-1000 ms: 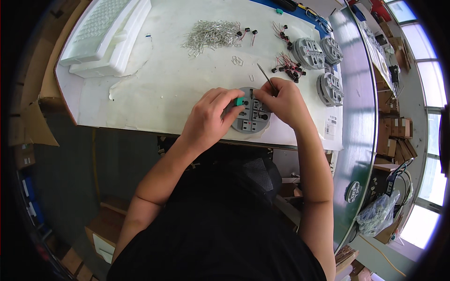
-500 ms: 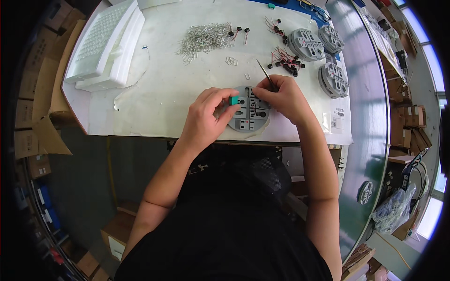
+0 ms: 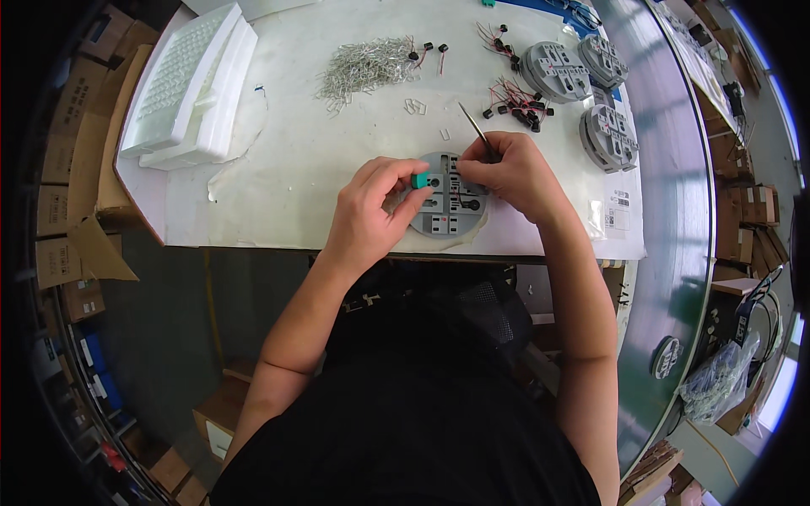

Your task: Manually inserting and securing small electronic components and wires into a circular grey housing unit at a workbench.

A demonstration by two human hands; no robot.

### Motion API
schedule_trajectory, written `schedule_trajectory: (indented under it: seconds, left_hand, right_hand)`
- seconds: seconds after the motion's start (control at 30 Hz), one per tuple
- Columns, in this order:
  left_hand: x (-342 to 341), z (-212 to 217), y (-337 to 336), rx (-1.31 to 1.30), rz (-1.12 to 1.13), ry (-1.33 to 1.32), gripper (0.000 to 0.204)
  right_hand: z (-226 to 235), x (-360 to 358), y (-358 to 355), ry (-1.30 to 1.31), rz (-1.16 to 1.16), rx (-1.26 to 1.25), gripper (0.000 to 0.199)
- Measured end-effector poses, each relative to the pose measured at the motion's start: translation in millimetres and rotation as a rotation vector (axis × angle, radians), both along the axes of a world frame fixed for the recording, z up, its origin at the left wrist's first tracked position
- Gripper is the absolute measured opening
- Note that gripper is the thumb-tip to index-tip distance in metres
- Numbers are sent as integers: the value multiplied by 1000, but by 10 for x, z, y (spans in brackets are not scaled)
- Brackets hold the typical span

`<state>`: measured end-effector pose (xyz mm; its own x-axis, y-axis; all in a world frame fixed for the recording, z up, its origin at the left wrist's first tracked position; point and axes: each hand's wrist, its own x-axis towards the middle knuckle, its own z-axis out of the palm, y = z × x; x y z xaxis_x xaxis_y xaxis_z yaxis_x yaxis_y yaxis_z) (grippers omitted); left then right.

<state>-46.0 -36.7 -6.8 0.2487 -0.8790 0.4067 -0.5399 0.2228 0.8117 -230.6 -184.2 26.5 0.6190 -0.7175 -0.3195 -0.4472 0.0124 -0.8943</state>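
A round grey plastic disc with slots and raised blocks lies near the table's front edge, between my two hands. At its upper left, my left hand is closed, pinching a small green block between thumb and forefinger. My right hand is closed round a slim pointed metal tool, whose tip points up and away from the disc. The thumb and forefinger of that hand press together at the disc's upper right edge; whether they also pinch a small part is hidden. A black round part sits in the disc.
Beyond the disc lie a heap of bent metal clips and several black parts with red wires. Similar discs are stacked at the right. White foam trays stand at the left, beside an open cardboard box.
The view has shifted slightly, moving the surroundings in the picture. My hands keep nearly the same grip and place over the disc.
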Motion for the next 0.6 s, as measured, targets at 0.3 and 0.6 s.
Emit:
schedule_trajectory:
  seconds: [0.3,0.6]
  left_hand:
    - [69,137,-34,13,-43,-72,29]
    - [37,61,-77,65,-24,-66,29]
  right_hand:
    - [43,-29,2,-15,-74,144,19]
    - [-39,26,-1,31,-20,0,20]
